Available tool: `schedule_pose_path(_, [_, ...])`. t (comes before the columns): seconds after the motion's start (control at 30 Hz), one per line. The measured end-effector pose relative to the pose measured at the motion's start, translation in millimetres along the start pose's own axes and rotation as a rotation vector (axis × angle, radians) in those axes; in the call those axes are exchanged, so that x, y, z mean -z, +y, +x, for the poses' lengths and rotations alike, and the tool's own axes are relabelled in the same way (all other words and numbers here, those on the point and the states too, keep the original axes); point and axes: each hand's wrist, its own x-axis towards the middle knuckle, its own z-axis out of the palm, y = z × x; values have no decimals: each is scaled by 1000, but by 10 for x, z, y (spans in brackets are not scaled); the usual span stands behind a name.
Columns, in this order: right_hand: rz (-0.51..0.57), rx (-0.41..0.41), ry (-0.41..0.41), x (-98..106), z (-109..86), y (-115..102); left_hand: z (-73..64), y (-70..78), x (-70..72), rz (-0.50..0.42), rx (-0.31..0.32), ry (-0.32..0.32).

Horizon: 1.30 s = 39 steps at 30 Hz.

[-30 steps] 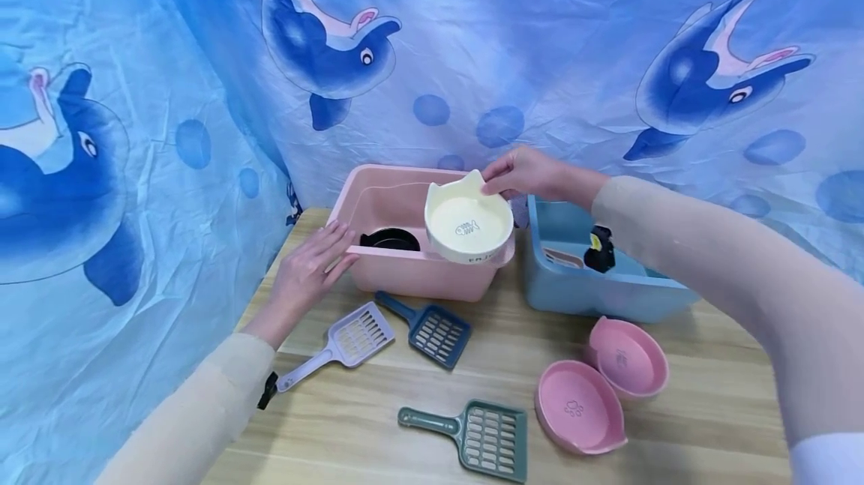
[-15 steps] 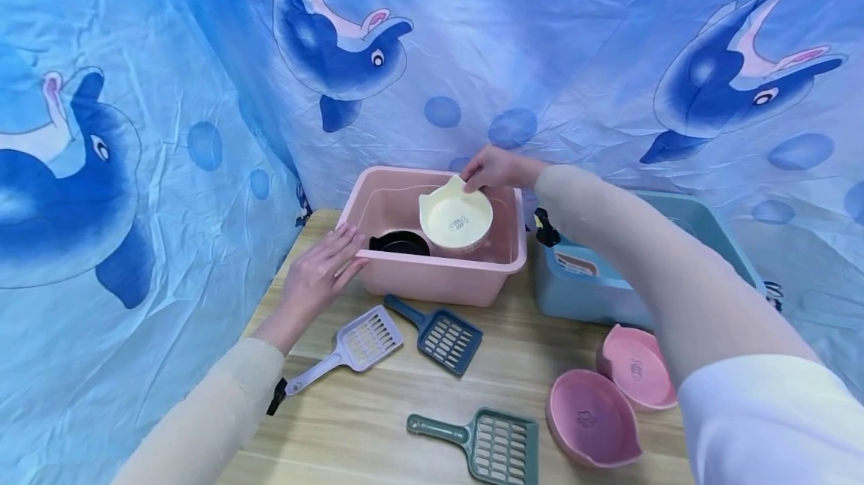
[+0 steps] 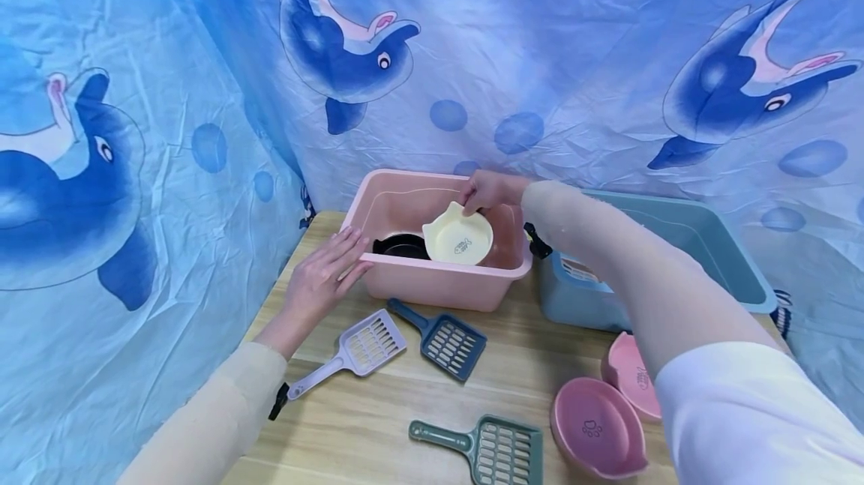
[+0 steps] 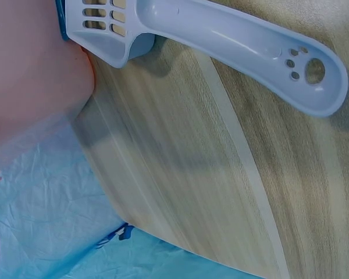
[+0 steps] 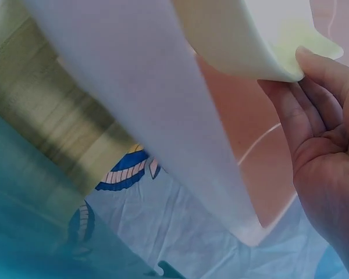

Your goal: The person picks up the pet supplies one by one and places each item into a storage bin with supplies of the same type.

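Observation:
My right hand [image 3: 487, 191] pinches the rim of a cream cat-eared bowl [image 3: 462, 239] with a fish-bone print, held inside a pink litter box [image 3: 442, 297]. In the right wrist view, thumb and fingers of the right hand [image 5: 328, 110] grip the edge of the cream bowl [image 5: 244, 43], near one ear. A black bowl [image 3: 401, 246] lies in the same box, just left of the cream one and partly hidden by the front wall. With extended fingers, my left hand [image 3: 324, 275] rests on the box's front left rim.
Before the pink box lie a lilac litter scoop [image 3: 367, 346], a navy scoop [image 3: 448, 342] and a green scoop [image 3: 499, 451]. Two pink bowls [image 3: 597, 429] sit front right. A blue litter box [image 3: 702, 245] stands right, partly behind my right arm. A dolphin-print curtain [image 3: 574, 58] surrounds the table.
My right hand has carried the cream bowl from above the pink box's front right rim left and down into the box. The left hand stays on the rim.

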Motion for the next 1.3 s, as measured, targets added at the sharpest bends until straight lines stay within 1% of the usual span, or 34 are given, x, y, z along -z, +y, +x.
schedule_pose_path(0.2, [-21, -46, -4, -66, 46, 25, -13, -5, -10, 5, 5, -2])
schedule_pose_path(0.3, [-76, -21, -32, -84, 71, 31, -9, -24, -11, -8, -2, 6])
schedule_pose_path(0.43, [-133, -10, -49, -61, 9, 41, 16, -15, -46, -25, -13, 16])
schedule_pose_path(0.5, [-140, -27, -38, -32, -38, 28, 26, -11, -57, -23, -18, 21])
schedule_pose_path(0.6, [-133, -73, -32, 24, -111, 18, 28, -7, -66, -18, -20, 24])
schedule_pose_path(0.63, [-115, -90, -26, 43, -135, 20, 28, -6, -66, -18, -19, 25])
schedule_pose_path(0.73, [-45, -116, -6, 97, -214, 35, 30, -10, -55, -15, -15, 25])
schedule_pose_path(0.8, [24, -123, -5, 133, -275, 53, 27, -15, -49, -18, -8, 30])
schedule_pose_path(0.9, [115, -104, 4, 194, -423, 112, 41, -3, -53, -23, -12, 25])
schedule_pose_path(1.0, [164, -83, 12, 253, -623, 137, 50, 13, -62, -35, -10, 20])
schedule_pose_path(1.17, [154, -56, 19, 343, -1039, 106, 58, 27, -55, -30, 4, 20])
schedule_pose_path(1.3, [135, -61, 21, 396, -1442, 101, 67, 37, -39, -24, 9, 30])
